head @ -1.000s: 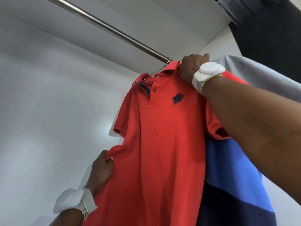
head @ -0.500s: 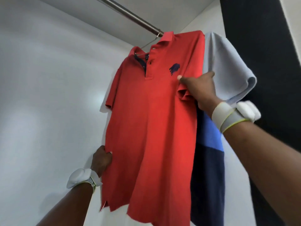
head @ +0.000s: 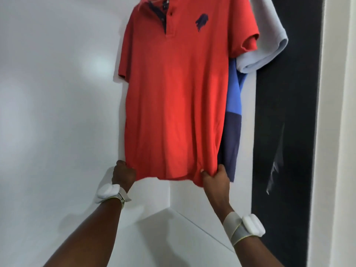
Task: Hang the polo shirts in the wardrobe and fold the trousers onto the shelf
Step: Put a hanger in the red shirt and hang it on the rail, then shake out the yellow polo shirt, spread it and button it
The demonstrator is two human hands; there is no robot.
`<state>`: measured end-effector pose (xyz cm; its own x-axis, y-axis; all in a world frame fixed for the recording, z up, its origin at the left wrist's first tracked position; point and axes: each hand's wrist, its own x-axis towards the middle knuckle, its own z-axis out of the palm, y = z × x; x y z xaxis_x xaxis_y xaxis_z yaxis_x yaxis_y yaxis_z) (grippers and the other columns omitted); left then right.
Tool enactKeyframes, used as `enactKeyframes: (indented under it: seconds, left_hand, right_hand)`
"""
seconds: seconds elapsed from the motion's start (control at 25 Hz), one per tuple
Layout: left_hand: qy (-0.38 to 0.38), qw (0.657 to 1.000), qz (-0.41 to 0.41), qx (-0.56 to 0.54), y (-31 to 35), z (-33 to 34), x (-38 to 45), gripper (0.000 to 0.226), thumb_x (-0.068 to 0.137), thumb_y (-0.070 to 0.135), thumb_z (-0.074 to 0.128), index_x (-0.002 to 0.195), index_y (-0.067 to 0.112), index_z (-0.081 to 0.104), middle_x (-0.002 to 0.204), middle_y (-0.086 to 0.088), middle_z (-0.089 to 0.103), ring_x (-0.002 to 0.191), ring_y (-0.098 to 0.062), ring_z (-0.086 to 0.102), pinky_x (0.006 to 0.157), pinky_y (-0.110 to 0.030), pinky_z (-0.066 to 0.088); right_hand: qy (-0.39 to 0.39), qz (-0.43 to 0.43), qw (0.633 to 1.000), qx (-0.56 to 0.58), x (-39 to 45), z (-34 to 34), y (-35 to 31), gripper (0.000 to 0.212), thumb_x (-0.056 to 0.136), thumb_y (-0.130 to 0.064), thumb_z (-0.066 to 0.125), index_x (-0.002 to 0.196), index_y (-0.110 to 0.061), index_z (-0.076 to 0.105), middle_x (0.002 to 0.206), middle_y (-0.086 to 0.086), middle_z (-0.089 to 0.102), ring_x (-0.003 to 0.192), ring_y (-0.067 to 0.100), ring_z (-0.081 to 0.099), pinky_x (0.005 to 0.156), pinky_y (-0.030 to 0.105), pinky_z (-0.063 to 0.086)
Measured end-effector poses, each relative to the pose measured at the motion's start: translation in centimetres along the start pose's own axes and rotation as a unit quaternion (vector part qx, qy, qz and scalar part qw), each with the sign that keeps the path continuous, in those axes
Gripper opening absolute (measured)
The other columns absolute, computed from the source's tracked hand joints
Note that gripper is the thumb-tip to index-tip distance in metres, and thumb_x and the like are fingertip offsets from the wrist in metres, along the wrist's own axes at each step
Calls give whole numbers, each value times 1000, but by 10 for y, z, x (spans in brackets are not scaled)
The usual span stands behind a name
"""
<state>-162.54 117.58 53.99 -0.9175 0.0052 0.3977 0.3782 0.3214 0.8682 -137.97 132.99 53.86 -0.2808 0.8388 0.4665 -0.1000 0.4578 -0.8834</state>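
A red polo shirt (head: 177,89) with a dark chest logo hangs inside the white wardrobe, its collar cut off by the top of the frame. My left hand (head: 123,173) grips the shirt's bottom left hem corner. My right hand (head: 215,177) pinches the bottom right hem corner. Behind the red shirt hangs a second polo (head: 234,105) in pale grey, blue and navy bands, mostly hidden. The rail and hanger are out of view. No trousers are in sight.
The wardrobe's white back wall (head: 57,93) fills the left side. A white shelf (head: 173,237) lies below the shirts. A dark vertical panel (head: 285,112) stands to the right, then a pale door frame (head: 337,132).
Both hands slid down the red shirt to its hem: the right from the shoulder and sleeve, the left from the side seam. The view dropped, so the rail is gone from sight.
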Motion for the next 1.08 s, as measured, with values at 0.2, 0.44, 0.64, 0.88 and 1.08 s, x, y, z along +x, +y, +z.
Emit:
enactKeyframes:
  seconds: [0.2,0.44,0.64,0.88,1.08]
  left_hand:
    - [-87,995,16,40,-47,24,-91,29,86,6,59,112,-5,53,114,-29,61,111,-43,56,93,-42,43]
    - [-189,963,131,139,-72,34,-215,27,97,23,49,94,-1,61,101,-25,67,101,-44,61,80,-42,48]
    - [-288,923,199,159,-48,40,-352,28,96,27,47,95,4,62,104,-20,67,102,-41,60,79,-42,47]
    - [-521,789,237,224,-110,20,-564,24,97,29,46,91,9,59,103,-17,66,98,-40,60,70,-35,39]
    - [-694,625,206,292,-198,-21,-684,28,97,18,44,106,1,65,108,-18,65,103,-36,62,84,-34,49]
  right_hand:
    - [-46,89,991,-92,-62,-26,75,5,87,-15,52,85,-17,55,82,0,65,80,26,63,69,32,49]
    - [-76,106,966,-222,-152,-110,140,24,97,-27,49,82,-8,55,92,17,66,89,38,60,69,33,38]
    - [-125,179,918,-330,-241,-228,186,27,97,-31,46,78,-13,51,99,21,66,96,42,60,71,32,37]
    - [-135,349,823,-428,-409,-366,241,30,96,-30,47,106,-6,60,117,20,62,108,38,60,85,34,45]
    - [-167,479,739,-443,-551,-426,251,31,93,-24,49,112,-4,62,121,19,63,110,36,61,86,32,48]
